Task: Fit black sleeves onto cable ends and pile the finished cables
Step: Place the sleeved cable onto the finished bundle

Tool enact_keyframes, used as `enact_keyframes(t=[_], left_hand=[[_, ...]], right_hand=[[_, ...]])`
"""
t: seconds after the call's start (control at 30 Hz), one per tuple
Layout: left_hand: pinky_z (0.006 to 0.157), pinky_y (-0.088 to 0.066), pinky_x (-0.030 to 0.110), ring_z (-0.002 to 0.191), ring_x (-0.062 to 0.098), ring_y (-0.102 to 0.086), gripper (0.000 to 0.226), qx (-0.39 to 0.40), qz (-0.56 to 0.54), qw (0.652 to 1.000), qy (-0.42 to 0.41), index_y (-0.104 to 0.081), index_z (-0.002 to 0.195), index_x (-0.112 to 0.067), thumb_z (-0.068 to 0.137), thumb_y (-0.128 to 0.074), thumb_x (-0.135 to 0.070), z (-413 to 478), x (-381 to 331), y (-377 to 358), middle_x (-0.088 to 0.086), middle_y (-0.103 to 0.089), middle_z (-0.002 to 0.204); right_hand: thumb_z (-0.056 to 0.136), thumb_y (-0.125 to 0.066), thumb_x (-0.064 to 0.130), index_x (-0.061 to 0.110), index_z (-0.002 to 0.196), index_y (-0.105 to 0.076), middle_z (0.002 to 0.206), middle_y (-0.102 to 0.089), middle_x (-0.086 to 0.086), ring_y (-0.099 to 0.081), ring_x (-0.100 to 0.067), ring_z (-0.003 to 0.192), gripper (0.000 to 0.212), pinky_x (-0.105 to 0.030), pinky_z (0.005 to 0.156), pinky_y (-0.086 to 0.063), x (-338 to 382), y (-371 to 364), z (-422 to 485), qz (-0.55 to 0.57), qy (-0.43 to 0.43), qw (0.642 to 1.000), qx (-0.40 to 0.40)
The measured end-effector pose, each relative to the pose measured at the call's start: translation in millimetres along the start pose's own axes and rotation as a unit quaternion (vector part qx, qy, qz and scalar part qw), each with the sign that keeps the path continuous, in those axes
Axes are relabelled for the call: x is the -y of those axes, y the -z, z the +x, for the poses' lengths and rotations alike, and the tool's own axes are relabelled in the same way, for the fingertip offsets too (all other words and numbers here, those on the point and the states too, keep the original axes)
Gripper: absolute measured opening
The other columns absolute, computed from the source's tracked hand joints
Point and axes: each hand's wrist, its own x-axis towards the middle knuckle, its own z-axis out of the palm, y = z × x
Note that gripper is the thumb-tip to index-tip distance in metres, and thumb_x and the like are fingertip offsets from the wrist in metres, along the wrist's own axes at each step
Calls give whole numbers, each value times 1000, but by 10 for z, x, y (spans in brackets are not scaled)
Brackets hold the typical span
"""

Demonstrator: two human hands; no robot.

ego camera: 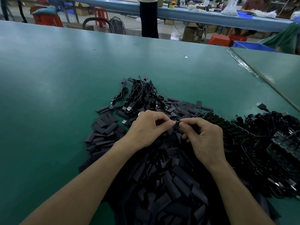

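My left hand and my right hand meet over a big heap of flat black sleeves. Between their fingertips sits a small dark cable end; my right hand pinches it from the right, my left thumb and fingers pinch at it from the left. Whether a sleeve is on it I cannot tell. Behind the hands lies a pile of coiled black USB cables. A tangle of more black cables lies to the right.
The work sits on a green table; a seam with clear tape runs along its right side. Beyond the far edge stand a person in dark trousers, red stools, boxes and a blue bin.
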Motion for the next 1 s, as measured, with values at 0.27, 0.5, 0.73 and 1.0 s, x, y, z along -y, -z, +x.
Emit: enact_keyframes(t=[0.27, 0.5, 0.73, 1.0], left_hand=[[65, -56, 46, 61, 19, -65, 18, 12, -8, 1000, 2, -75, 84, -25, 95, -66, -35, -2, -13, -43, -9, -72, 71], [71, -56, 48, 67, 21, -69, 13, 26, -19, 999, -5, -75, 87, -26, 96, -66, -30, -10, 0, -35, -12, -73, 74], [72, -55, 49, 70, 24, -69, 14, 28, -23, 999, -10, -75, 84, -26, 95, -67, -29, -20, 1, -34, -10, -74, 74], [58, -51, 46, 57, 32, -59, 18, 32, -31, 999, -2, -76, 85, -22, 96, -65, -30, -15, 12, -19, 0, -73, 71]], right_hand=[[83, -77, 16, 42, 95, -69, 85, -72, 17, -70, -1, 69, 29, -10, 61, -51, 27, -17, -2, 22, 4, 1000, 6], [88, -74, 18, 41, 92, -68, 79, -71, 22, -68, -6, 61, 23, -12, 56, -50, 21, -8, 4, 6, 2, 1000, 3], [87, -75, 20, 36, 88, -69, 75, -72, 16, -67, -5, 58, 17, -13, 54, -50, 26, 4, 22, 21, -23, 999, 24], [80, -80, 15, 39, 93, -70, 78, -72, 21, -68, -1, 65, 29, -11, 61, -52, 43, -6, 1, 24, -7, 999, 29]])
